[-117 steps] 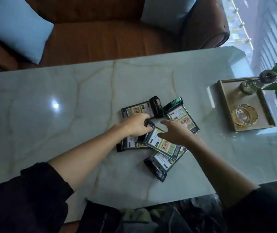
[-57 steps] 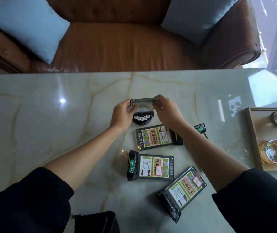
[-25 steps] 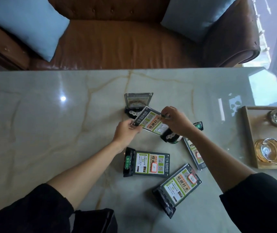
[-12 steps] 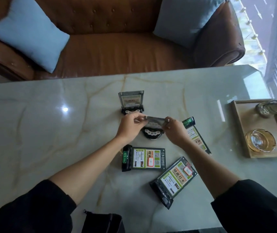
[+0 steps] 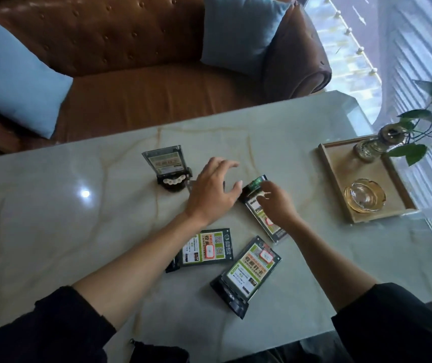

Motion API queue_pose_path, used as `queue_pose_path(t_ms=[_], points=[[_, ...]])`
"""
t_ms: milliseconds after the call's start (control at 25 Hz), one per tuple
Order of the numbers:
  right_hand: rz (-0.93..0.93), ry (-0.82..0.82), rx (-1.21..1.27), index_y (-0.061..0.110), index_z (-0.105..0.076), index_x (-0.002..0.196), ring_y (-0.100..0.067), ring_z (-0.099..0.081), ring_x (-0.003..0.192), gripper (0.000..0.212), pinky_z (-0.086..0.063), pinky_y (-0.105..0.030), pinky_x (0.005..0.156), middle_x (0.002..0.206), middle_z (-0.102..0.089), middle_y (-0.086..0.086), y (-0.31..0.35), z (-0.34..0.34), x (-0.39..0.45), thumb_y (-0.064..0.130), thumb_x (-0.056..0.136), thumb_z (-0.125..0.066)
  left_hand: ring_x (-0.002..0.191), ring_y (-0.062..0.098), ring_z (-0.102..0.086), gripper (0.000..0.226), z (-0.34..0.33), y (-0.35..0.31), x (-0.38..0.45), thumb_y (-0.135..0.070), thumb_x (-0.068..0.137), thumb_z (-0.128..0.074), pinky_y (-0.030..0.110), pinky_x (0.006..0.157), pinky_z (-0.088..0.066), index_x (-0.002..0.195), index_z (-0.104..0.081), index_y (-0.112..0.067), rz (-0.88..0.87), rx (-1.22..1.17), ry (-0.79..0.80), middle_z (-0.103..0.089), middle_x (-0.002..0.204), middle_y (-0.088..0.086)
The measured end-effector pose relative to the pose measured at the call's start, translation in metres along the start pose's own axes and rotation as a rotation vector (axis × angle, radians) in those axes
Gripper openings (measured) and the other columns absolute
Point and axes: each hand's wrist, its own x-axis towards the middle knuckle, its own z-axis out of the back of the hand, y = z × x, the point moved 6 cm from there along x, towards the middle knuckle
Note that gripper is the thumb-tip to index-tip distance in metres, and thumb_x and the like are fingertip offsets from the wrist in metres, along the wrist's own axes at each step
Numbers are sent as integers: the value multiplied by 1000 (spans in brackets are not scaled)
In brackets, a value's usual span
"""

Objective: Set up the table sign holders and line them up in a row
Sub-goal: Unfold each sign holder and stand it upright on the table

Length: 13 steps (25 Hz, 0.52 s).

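One clear acrylic sign holder with a black base (image 5: 166, 167) is being stood upright on the marble table (image 5: 52, 218), far of centre. Three are lying flat; the right-hand flat holder (image 5: 263, 213) is being touched by the curled right hand (image 5: 275, 203). Left hand (image 5: 213, 191) is being held spread. Label text unreadable.

1. We count four black-based clear acrylic table sign holders: one upright (image 5: 164, 163), three lying flat (image 5: 208, 249) (image 5: 249, 269) (image 5: 264, 213).
2. We count two pale blue cushions (image 5: 13, 77) (image 5: 238, 32).
3. We see one wooden tray (image 5: 340, 179), one amber glass ashtray (image 5: 364, 195), and one glass vase with a green plant (image 5: 374, 145).
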Motion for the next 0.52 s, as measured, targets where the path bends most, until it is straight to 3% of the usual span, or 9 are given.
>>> queue_pose_path(t_ms=[120,240,360,520], points=[[-95,-46,-29,8,-58,131,-33,-63,111,41,-49,-36,90,125,-65,-17,-36,21,-4,10,90,-62,95,13,-64,27,-58,-1,2,-27,88,-69,30,85,-56,114,-65,-18,265,-172,232,-62,107,-2],[-184,-7,-13,8,-54,137,-32,-59,118,47,-48,-39,96,134,-59,-18,-70,28,-9,16,92,-64,91,22,-68,29,-114,28,-15,-31,84,-74,40,84,-58,108,-64,-18,605,-280,351,-68,99,3],[-210,15,-19,8,-51,140,-30,-58,119,51,-48,-39,99,137,-57,-18,-92,29,-11,18,92,-65,95,24,-67,47,-150,46,-36,-34,84,-73,43,90,-57,123,-56,-13,794,-279,432,-68,108,8],[-262,51,22,8,-48,142,-21,-57,107,52,-43,-26,82,136,-57,-14,-110,23,-12,20,94,-64,100,21,-65,64,-175,57,-53,-36,90,-68,38,93,-55,141,-43,-8,966,-330,437,-62,119,10]])
